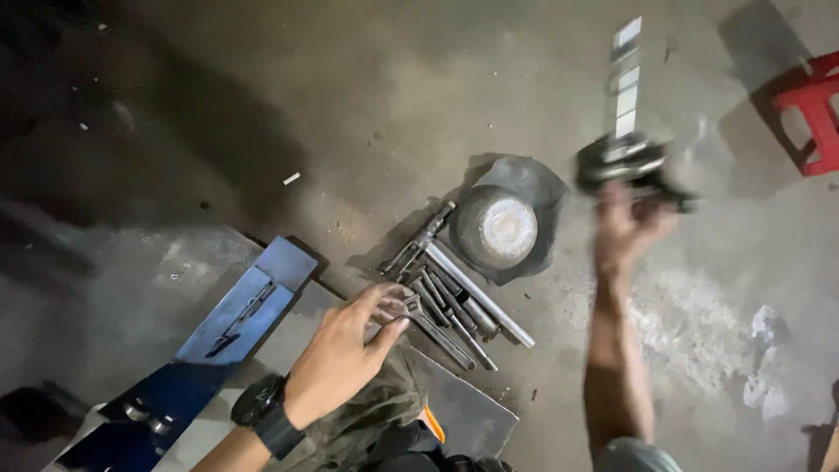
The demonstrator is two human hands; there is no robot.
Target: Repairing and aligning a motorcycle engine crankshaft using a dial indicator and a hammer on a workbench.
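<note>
Clamped in my right hand right of the bowl, a blurred, probably heavy, stiff tool; my spread left hand touches wrenches.

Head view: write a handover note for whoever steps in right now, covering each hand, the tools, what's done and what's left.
Left hand: open, fingers spread, touching the pile of wrenches on the concrete floor.
Right hand: raised and blurred, gripping a dark metal part; what the part is cannot be told.
Nearby: round metal bowl on a dark sheet beside the wrenches; blue metal piece to the left; red stool far right.
Done: dark part lifted off the floor.
Left: no wrench picked up yet.
</note>
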